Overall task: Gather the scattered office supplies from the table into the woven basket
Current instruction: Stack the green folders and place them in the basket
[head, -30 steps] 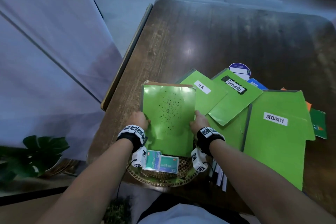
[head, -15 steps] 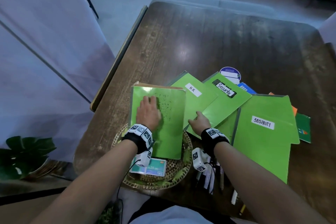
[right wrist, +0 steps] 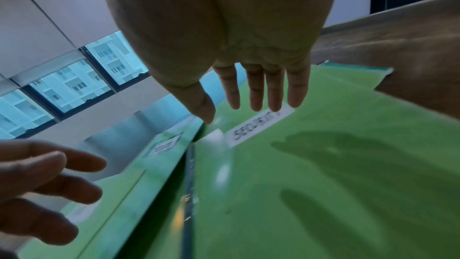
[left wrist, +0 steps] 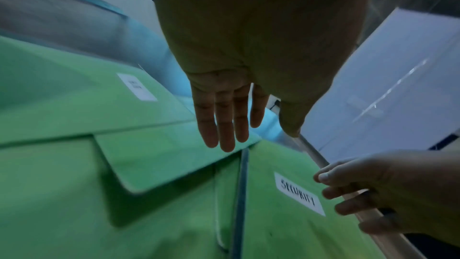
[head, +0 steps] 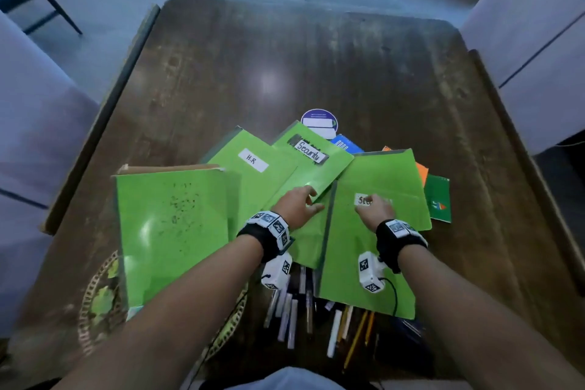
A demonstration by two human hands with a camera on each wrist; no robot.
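Note:
The woven basket (head: 95, 294) sits at the table's near left edge. A green speckled folder (head: 171, 225) lies across it and hides most of it. To the right lies a pile of green folders: one labelled H.R (head: 253, 165), one with a black Security label (head: 311, 161), and a large one labelled SECURITY (head: 373, 247). My left hand (head: 308, 199) is open, with straight fingers (left wrist: 224, 125) over the near corner of the black-label folder. My right hand (head: 368, 201) is open, its fingers (right wrist: 261, 90) just above the white SECURITY label (right wrist: 259, 127). Neither hand holds anything.
Several pens and pencils (head: 300, 310) lie at the near edge, partly under the large folder. Behind the pile are a round purple-and-white item (head: 319, 122), a blue item (head: 343, 144), an orange sheet (head: 422, 169) and a dark green booklet (head: 438, 199). The bare dark wooden table (head: 316, 57) stretches beyond.
My left hand has left the speckled folder, which now lies over the basket, and moved right to the folder pile. My right hand has moved right over the SECURITY label.

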